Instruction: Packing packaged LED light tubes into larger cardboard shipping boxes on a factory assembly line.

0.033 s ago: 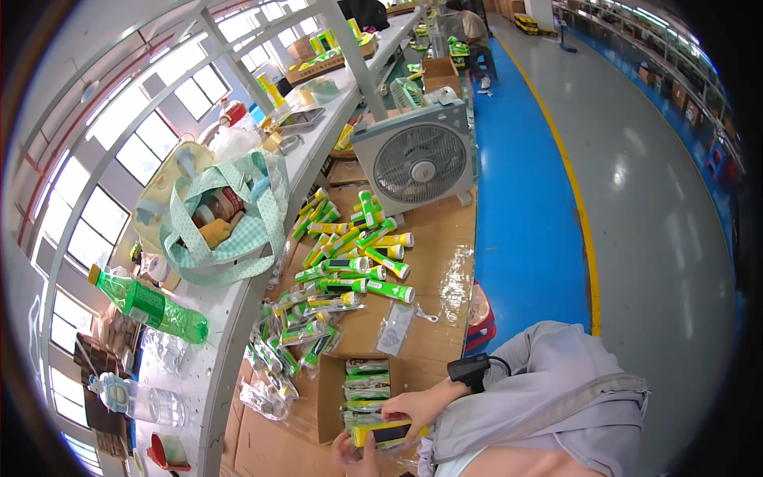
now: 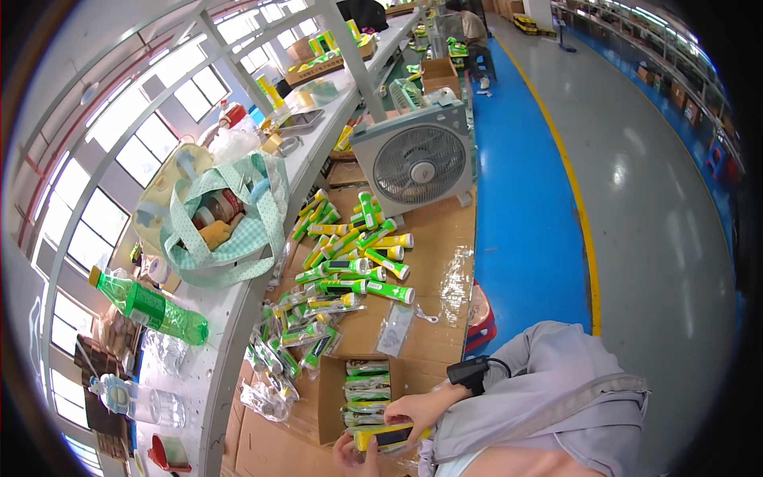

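Observation:
A yellow flashlight (image 2: 391,436) with a dark panel along its side lies between my hands in a clear plastic bag. My left hand (image 2: 356,456) pinches its left end, thumb and fingers bent around it. My right hand (image 2: 419,410) reaches over from the right and grips the other end. Just beyond them stands an open cardboard box (image 2: 331,404) with several bagged green and yellow flashlights (image 2: 367,387) stacked inside. Left of the box lies a heap of bagged flashlights (image 2: 280,350); farther off, unbagged green and yellow ones (image 2: 358,246) are piled loosely.
A grey box fan (image 2: 421,163) stands beyond the pile on the cardboard-covered surface (image 2: 433,262). At left, a shelf (image 2: 230,326) carries a green checked bag (image 2: 226,258), a green bottle (image 2: 151,306) and a clear bottle (image 2: 157,404). A flat clear packet (image 2: 394,330) lies near the box.
The yellow flashlight and both hands have shifted very slightly toward me. The box and the piles are as before.

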`<state>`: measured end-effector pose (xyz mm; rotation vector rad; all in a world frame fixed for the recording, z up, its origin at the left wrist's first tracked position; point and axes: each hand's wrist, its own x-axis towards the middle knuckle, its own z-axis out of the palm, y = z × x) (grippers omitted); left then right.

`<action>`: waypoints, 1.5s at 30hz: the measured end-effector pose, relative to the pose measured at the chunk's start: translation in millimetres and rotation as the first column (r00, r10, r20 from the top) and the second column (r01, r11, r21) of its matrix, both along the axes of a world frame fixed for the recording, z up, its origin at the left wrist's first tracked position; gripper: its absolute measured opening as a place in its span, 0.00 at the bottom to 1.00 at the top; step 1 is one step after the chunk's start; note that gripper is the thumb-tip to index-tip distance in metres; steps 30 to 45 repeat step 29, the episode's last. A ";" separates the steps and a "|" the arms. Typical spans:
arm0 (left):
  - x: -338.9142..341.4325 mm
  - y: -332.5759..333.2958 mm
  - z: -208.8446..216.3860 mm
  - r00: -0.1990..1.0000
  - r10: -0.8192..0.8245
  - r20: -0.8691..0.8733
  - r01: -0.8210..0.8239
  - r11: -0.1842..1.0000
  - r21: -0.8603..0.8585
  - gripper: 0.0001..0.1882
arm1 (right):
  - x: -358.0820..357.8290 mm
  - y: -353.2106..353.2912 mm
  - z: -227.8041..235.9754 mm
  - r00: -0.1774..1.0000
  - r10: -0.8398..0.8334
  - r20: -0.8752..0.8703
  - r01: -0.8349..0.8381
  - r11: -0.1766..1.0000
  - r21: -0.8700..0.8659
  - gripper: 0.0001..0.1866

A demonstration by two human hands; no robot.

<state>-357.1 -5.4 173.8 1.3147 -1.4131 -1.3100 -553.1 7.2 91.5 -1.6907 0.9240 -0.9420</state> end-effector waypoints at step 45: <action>43.3 64.7 -92.2 0.783 -0.242 0.573 0.362 0.926 -0.104 0.26 | 54.1 -7.2 12.6 0.567 0.298 -0.768 -0.622 0.766 -0.162 0.31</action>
